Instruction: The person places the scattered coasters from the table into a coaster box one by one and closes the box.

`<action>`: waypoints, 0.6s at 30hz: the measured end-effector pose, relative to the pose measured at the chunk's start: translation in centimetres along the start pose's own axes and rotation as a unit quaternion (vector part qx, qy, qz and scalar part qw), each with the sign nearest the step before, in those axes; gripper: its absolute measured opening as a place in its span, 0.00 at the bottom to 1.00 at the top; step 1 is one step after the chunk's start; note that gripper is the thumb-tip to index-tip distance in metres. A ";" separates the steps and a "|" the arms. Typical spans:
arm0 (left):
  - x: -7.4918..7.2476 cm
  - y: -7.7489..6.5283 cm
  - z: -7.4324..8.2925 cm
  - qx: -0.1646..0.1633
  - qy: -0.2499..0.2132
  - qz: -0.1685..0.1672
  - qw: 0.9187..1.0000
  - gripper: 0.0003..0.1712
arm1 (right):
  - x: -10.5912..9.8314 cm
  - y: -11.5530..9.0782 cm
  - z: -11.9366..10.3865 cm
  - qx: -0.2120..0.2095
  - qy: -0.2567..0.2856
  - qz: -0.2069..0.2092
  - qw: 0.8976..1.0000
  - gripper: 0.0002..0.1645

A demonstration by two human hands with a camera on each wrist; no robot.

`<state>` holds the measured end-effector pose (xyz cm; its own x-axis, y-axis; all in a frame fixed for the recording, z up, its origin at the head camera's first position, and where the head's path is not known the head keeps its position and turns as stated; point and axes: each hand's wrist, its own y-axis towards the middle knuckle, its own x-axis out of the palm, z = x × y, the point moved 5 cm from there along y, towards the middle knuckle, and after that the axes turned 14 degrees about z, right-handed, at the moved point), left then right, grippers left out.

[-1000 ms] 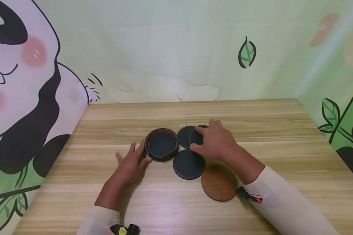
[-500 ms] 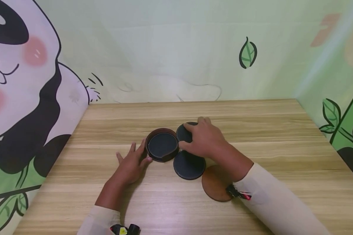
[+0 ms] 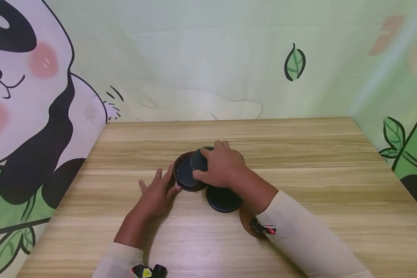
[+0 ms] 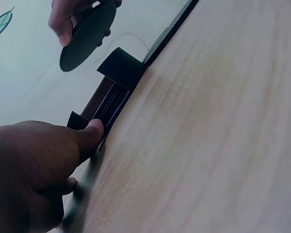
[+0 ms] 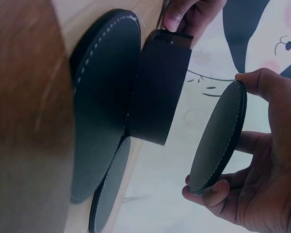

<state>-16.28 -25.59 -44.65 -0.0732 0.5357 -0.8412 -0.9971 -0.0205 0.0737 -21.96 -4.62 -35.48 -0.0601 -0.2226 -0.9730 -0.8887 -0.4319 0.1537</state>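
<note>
My right hand pinches a round black coaster by its edges, thumb on one side and fingers on the other. The coaster is held raised, overlapping the right part of the round coaster holder in the head view. Inside the holder lies a stack of dark coasters, seen through the gap in its wall. With fingers spread, my left hand touches the holder's left side, thumb at the front and forefinger further back. A black coaster with pale stitching lies just right of the holder.
Another dark coaster lies on the wooden table, mostly hidden behind my right hand in the head view. A brown round piece is partly covered by my right forearm. A panda-printed wall stands behind the table.
My right hand has moved left with the black coaster, from over the far-right coasters to above the holder. The left hand has stayed at the holder.
</note>
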 end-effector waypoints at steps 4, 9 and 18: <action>0.0 0.0 0.0 0.004 0.004 0.002 1.000 0.47 | 0.5 0.4 -0.5 0.000 0.005 -0.011 1.000 0.50; 0.1 0.1 0.0 0.004 0.000 0.001 1.000 0.47 | 1.2 0.9 -1.0 -0.011 -0.001 -0.020 1.000 0.50; 0.0 0.1 0.0 0.010 -0.012 0.010 1.000 0.47 | 2.5 1.9 -2.7 -0.043 -0.028 -0.025 0.998 0.48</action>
<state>-16.33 -25.59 -44.61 -0.0921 0.5551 -0.8266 -0.9948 -0.0147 0.1010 -22.56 -8.39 -37.15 -0.0441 -0.1516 -0.9875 -0.8489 -0.5154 0.1171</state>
